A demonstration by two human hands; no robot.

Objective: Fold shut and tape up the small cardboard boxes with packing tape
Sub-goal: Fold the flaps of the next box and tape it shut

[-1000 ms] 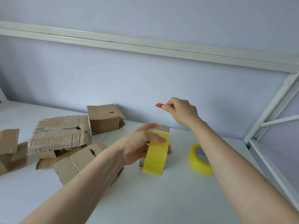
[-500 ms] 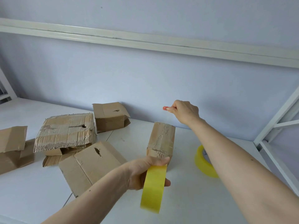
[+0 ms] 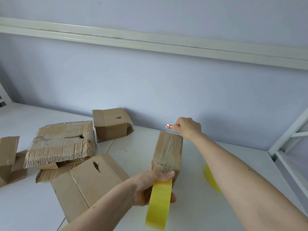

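My left hand (image 3: 146, 187) gripped the yellow tape roll (image 3: 159, 204) at the near end of the small box (image 3: 168, 152) on the table (image 3: 196, 205). My right hand (image 3: 188, 127) pinched the red-tipped tape end (image 3: 169, 126) beyond the box's far end.

The narrow box (image 3: 168, 153) stands right of the other boxes (four, clustered) (image 3: 61, 145), with a spare tape roll (image 3: 210, 179) further right.

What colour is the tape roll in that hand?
Yellow. The tape roll in the left hand shows best in the head view.
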